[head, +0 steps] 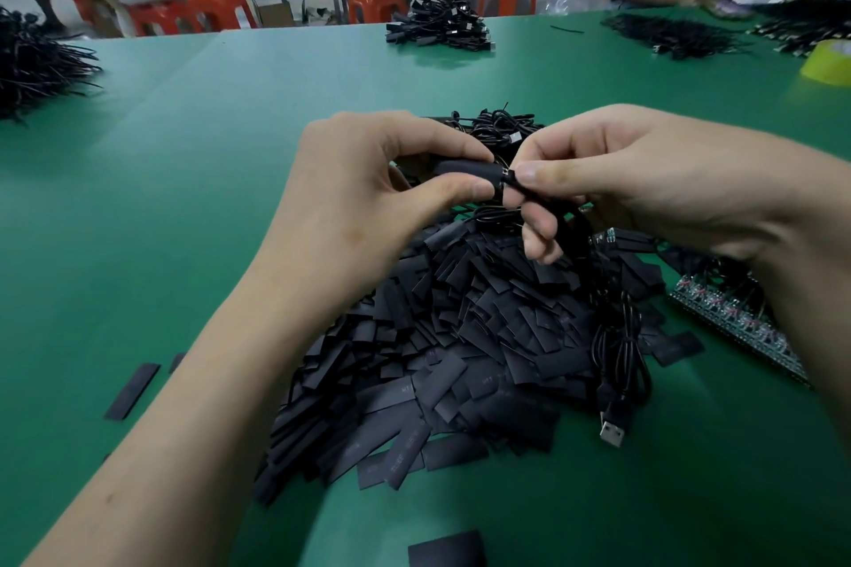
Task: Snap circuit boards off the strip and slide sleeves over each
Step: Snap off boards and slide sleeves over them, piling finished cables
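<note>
Fingers (463, 190) pinching matte black sleeve (460, 168), cable (548, 200) entering its end

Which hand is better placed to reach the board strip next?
Probably the right hand, pinching the cable: the board strip lies by its forearm; the left hand pinches the sleeve farther away.

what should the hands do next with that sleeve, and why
Probably the left hand should slide the black sleeve further toward the right hand: the sleeve's mouth sits right at the end of the cable that hand pinches.
</note>
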